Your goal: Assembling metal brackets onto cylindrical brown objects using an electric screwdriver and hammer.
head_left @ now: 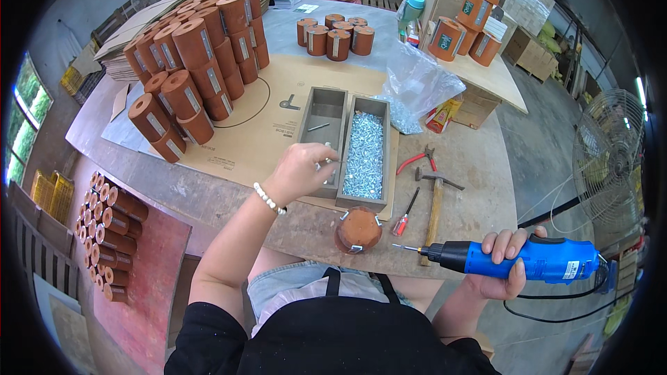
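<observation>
- Prob. screw-picking step: L grip (pixel 303 168) over left grey tray (pixel 325 105), fingers seemingly together on sml metal bits (pixel 324 161).
- R grip (pixel 506 253) clamped round smooth blue driver (pixel 556 262).
- Matte brown cylinder (pixel 361 226) w/ metal clips: bench (pixel 472 217) edge, nr lap.
- Next move likely needs careful pinch; shiny loose screws (pixel 365 154) in right tray (pixel 388 140).

Left of our left hand (pixel 300 170), the bare cardboard sheet (pixel 246 144) gives us room as far as the stacked reddish-brown cylinders (pixel 191 80). Just right of it, the grey screw tray (pixel 361 202) walls off any low crossing; above the rim we can pass. Toward our right hand (pixel 501 264), the red-handled screwdriver (pixel 401 225) and claw hammer (pixel 435 212) obstruct us.
</observation>
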Available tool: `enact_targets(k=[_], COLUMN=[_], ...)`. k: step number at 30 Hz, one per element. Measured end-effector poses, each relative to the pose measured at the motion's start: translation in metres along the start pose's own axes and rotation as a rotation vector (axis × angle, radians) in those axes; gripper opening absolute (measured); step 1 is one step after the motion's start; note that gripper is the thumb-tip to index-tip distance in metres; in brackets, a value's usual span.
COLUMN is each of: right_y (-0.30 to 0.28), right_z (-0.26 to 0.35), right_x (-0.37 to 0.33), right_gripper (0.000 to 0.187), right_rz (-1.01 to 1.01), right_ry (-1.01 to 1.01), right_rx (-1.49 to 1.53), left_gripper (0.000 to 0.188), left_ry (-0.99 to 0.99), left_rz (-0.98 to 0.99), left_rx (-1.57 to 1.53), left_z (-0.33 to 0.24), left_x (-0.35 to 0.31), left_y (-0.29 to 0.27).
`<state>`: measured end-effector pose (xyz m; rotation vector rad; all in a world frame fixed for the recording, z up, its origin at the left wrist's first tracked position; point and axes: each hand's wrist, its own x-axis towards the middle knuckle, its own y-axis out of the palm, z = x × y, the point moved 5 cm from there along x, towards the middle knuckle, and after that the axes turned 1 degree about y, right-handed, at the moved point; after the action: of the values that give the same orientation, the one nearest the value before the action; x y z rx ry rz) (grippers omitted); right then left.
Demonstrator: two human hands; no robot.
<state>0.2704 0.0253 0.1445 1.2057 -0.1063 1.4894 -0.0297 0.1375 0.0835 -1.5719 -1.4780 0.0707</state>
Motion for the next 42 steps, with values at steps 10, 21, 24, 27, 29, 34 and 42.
enact_targets(k=[10, 21, 24, 27, 29, 34, 42], right_y=[-0.006, -0.007, -0.007, -0.007, -0.007, -0.005, -0.003], right_z=[0.006, 0.006, 0.006, 0.005, 0.005, 0.001, -0.004], right_x=[-0.004, -0.002, -0.002, -0.004, -0.005, -0.006, -0.006], right_gripper=[0.059, 0.058, 0.058, 0.059, 0.06, 0.061, 0.06], right_rz=[-0.078, -0.019, 0.003, -0.016, -0.024, -0.043, -0.027], right_ry=[-0.022, -0.025, -0.022, -0.02, -0.01, 0.0, 0.029], right_rx=[-0.041, -0.025, -0.022, -0.038, -0.035, -0.039, -0.041], left_gripper=[0.012, 0.02, 0.019, 0.018, 0.019, 0.022, 0.032], left_ry=[0.11, 0.374, 0.398, 0.377, 0.337, 0.25, 0.14], left_rz=[-0.01, -0.008, -0.047, -0.015, 0.003, 0.035, 0.062], left_rx=[-0.081, 0.117, 0.138, 0.136, 0.107, 0.037, 0.024], left_z=[-0.047, -0.078, -0.08, -0.079, -0.079, -0.074, -0.064], left_x=[-0.033, -0.075, -0.089, -0.095, -0.098, -0.1, -0.097], left_y=[0.0, 0.031, 0.045, 0.054, 0.057, 0.058, 0.06])
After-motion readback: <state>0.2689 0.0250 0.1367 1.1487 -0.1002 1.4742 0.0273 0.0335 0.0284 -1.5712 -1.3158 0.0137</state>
